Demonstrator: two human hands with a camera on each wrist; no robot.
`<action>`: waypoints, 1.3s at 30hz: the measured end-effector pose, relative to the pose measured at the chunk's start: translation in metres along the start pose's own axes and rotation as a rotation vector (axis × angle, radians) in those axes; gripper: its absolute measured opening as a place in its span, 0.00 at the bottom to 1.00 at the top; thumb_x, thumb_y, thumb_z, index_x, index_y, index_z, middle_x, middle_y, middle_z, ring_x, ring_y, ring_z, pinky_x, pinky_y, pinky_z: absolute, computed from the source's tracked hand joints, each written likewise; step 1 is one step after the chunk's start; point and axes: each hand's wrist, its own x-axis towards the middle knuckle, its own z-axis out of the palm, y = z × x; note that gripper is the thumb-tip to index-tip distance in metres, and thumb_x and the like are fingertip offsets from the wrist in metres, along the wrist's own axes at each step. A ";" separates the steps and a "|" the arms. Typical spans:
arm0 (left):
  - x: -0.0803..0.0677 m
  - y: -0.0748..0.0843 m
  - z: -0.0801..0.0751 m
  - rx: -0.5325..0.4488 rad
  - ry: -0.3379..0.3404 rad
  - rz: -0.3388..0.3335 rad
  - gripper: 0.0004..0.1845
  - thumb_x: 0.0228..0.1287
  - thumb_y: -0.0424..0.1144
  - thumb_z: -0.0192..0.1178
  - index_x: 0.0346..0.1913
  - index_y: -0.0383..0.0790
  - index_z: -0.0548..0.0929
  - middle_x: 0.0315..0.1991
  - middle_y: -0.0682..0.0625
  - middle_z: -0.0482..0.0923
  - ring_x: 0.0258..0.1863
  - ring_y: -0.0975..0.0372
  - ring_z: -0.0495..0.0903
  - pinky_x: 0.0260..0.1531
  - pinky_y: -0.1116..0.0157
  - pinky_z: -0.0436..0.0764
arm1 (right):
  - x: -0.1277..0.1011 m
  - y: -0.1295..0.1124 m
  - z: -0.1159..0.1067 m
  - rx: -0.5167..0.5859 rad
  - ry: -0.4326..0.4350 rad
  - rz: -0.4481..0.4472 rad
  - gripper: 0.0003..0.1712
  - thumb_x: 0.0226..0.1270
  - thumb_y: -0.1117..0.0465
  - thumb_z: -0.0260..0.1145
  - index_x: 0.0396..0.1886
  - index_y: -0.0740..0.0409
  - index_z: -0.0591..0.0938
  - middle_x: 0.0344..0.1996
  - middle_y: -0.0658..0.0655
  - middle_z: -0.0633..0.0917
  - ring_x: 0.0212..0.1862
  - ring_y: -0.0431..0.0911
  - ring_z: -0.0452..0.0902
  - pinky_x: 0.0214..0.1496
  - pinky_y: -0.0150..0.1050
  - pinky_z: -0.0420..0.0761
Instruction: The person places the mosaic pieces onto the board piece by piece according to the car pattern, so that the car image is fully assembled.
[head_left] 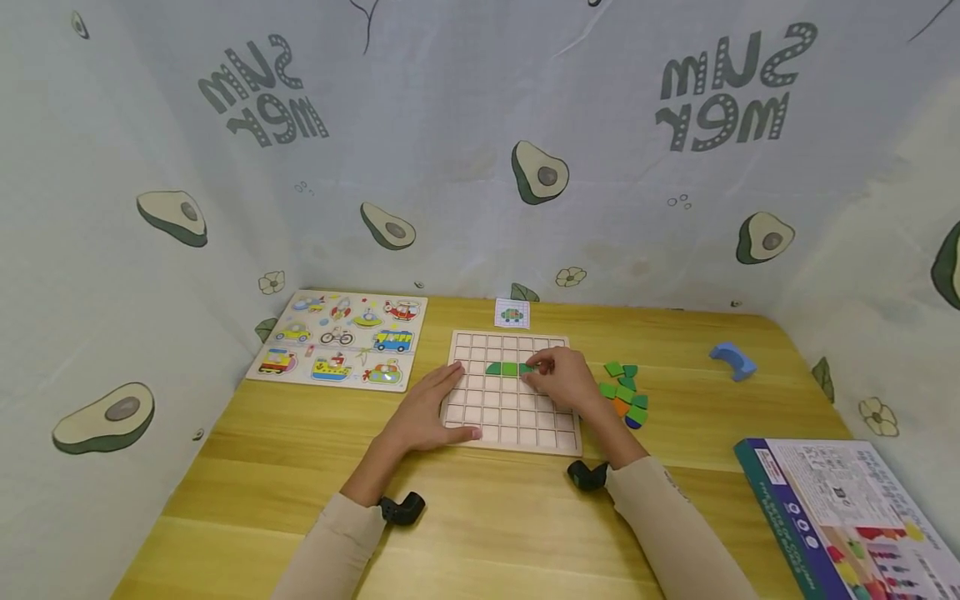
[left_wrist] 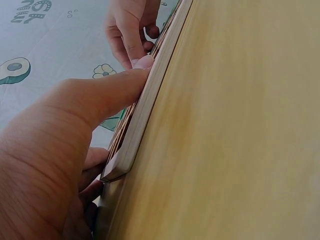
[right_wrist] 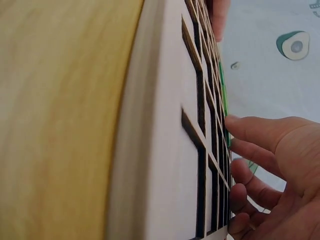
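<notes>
A pale wooden grid board (head_left: 510, 421) lies on the table. Across one of its upper rows runs a short line of green tiles (head_left: 510, 369). My left hand (head_left: 423, 412) rests spread over the board's left side, its thumb (left_wrist: 115, 92) lying on the front rim. At the right end of the green line, my right hand (head_left: 562, 377) pinches a dark green tile (head_left: 526, 369) between thumb and forefinger, down at the grid. The other right fingers (right_wrist: 257, 187) bend loosely over the board.
Loose green tiles (head_left: 625, 392), with an orange and a blue one, lie right of the board. A small picture card (head_left: 512, 314) stands behind it. A vehicle puzzle board (head_left: 345, 340) is at left; a blue arch block (head_left: 733, 361) and a printed box (head_left: 847, 508) are at right.
</notes>
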 end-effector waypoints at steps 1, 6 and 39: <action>0.000 0.000 0.000 -0.001 -0.001 -0.002 0.59 0.51 0.71 0.69 0.81 0.41 0.62 0.83 0.50 0.56 0.82 0.50 0.55 0.79 0.47 0.60 | 0.000 0.000 0.000 0.001 -0.002 -0.001 0.15 0.69 0.55 0.72 0.49 0.59 0.89 0.34 0.56 0.82 0.32 0.47 0.71 0.34 0.38 0.70; 0.000 0.001 0.001 0.005 -0.005 0.001 0.59 0.51 0.71 0.69 0.80 0.41 0.62 0.83 0.49 0.56 0.81 0.50 0.56 0.79 0.47 0.60 | -0.003 -0.002 -0.002 0.007 -0.001 0.009 0.15 0.68 0.56 0.73 0.49 0.59 0.89 0.33 0.56 0.81 0.31 0.47 0.70 0.33 0.38 0.69; -0.003 0.003 -0.002 -0.014 -0.010 0.005 0.59 0.51 0.69 0.69 0.81 0.39 0.61 0.83 0.48 0.55 0.82 0.49 0.55 0.80 0.47 0.58 | -0.041 0.058 -0.071 -0.018 0.169 0.034 0.20 0.71 0.52 0.71 0.51 0.62 0.88 0.39 0.61 0.84 0.35 0.49 0.76 0.34 0.39 0.76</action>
